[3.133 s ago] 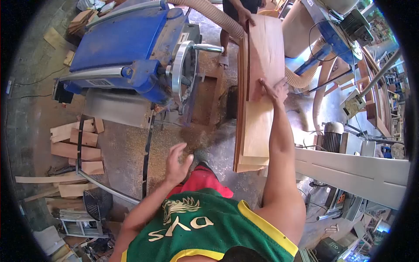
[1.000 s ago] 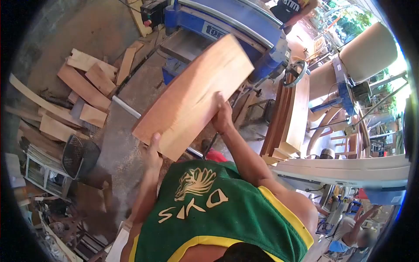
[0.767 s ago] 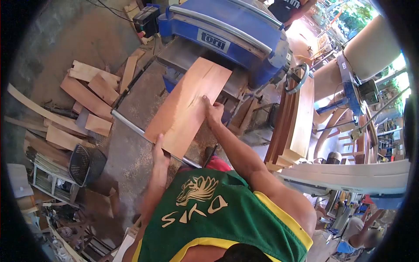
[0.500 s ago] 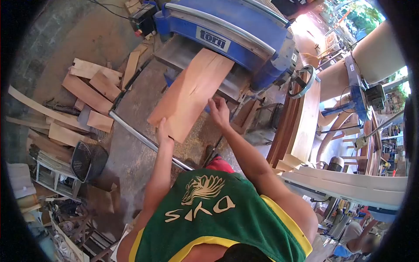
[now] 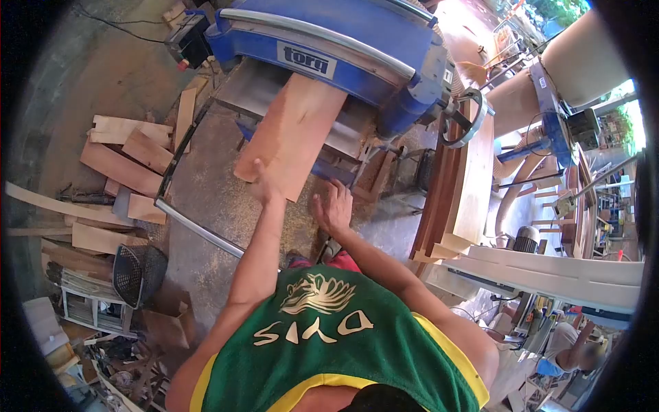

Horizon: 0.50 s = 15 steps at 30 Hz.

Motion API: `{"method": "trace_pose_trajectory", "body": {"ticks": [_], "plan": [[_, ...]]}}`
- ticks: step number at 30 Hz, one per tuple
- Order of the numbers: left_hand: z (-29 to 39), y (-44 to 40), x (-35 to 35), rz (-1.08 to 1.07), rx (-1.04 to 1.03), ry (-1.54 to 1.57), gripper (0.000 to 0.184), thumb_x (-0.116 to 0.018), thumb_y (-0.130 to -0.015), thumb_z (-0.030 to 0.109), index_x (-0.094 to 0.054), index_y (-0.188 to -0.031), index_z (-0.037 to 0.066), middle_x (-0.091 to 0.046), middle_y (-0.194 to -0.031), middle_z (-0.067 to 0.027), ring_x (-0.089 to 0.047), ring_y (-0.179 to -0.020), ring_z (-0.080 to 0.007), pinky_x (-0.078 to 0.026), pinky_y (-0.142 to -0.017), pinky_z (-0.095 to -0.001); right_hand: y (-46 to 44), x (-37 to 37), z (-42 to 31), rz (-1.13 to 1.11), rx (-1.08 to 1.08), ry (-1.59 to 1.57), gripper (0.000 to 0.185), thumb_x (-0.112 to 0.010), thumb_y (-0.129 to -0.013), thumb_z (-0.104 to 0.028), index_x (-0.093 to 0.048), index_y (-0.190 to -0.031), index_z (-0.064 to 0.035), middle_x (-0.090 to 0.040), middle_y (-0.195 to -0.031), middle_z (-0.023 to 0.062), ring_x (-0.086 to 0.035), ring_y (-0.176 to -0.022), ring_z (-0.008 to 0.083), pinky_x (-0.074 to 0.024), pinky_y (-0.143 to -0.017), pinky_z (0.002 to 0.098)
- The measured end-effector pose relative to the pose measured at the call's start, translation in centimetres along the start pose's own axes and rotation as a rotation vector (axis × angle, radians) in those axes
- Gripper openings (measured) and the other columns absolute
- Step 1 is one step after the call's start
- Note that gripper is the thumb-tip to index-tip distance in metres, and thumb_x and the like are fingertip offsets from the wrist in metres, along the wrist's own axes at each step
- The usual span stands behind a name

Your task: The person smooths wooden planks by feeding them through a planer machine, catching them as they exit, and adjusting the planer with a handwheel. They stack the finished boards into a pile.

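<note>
A wide wooden board [image 5: 292, 134] lies tilted in view, its far end under the blue planer [image 5: 316, 34] marked "torq". At the board's near end is my left hand [image 5: 269, 189], gripping the edge with the thumb on top; its other fingers are mostly hidden. My right hand [image 5: 334, 208] is apart from the board, just right of its near corner, with the fingers spread and nothing in them. The metal bed [image 5: 254, 88] of the planer shows on both sides of the board.
Several wood offcuts [image 5: 120, 165] lie on the floor at left, near a black basket [image 5: 139, 275]. A handwheel [image 5: 467, 120] juts from the planer's right side. Long stacked planks [image 5: 467, 199] stand at right. A metal bar [image 5: 199, 228] crosses left of my arm. Another person [image 5: 566, 347] is at lower right.
The board has gone farther into the planer. My left hand has shifted from its left corner towards the middle of the near end. My right hand has dropped back from the board's side, fingers spreading.
</note>
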<state>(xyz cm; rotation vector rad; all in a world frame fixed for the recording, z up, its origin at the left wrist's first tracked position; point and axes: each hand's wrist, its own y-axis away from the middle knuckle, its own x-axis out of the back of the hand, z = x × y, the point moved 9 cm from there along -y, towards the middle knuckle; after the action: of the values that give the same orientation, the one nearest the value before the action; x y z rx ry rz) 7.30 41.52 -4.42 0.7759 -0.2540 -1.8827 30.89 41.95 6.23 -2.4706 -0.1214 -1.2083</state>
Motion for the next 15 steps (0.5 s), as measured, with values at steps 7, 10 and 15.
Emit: {"method": "trace_pose_trajectory", "body": {"ticks": [7, 10, 15], "plan": [[-4.5, -3.8, 0.4, -0.107, 0.120, -0.092, 0.074, -0.069, -0.090, 0.047, -0.048, -0.131, -0.010, -0.062, -0.126, -0.0199, -0.067, -0.099, -0.0273, -0.056, -0.086, -0.0352, 0.3, -0.9, -0.4, -0.135, 0.032, 0.034, 0.052, -0.067, -0.085, -0.028, -0.050, -0.126, -0.0011, -0.049, -0.131, 0.0225, -0.047, -0.118, 0.0415, -0.0385, -0.097, 0.0508], [0.6, 1.5, -3.0, 0.053, 0.028, -0.268, 0.074, -0.068, -0.090, 0.050, -0.050, -0.130, -0.010, -0.062, -0.126, -0.0198, -0.066, -0.103, -0.0258, -0.055, -0.085, -0.0345, 0.0, -1.1, -0.5, -0.151, 0.034, 0.041, 0.052, -0.068, -0.085, -0.028, -0.050, -0.126, -0.0012, -0.048, -0.132, 0.0224, -0.046, -0.119, 0.0416, -0.0377, -0.099, 0.0511], [1.6, 2.0, -4.6, 0.075, -0.025, -0.279, 0.072, -0.065, -0.091, 0.055, -0.060, -0.120, -0.011, -0.067, -0.115, -0.0209, -0.068, -0.098, -0.0244, -0.056, -0.082, -0.0355, 0.0, -0.8, -0.7, -0.140, 0.044, -0.003, 0.052, -0.070, -0.084, -0.022, -0.049, -0.126, 0.0001, -0.048, -0.131, 0.0242, -0.046, -0.119, 0.0424, -0.0377, -0.101, 0.0512]]}}
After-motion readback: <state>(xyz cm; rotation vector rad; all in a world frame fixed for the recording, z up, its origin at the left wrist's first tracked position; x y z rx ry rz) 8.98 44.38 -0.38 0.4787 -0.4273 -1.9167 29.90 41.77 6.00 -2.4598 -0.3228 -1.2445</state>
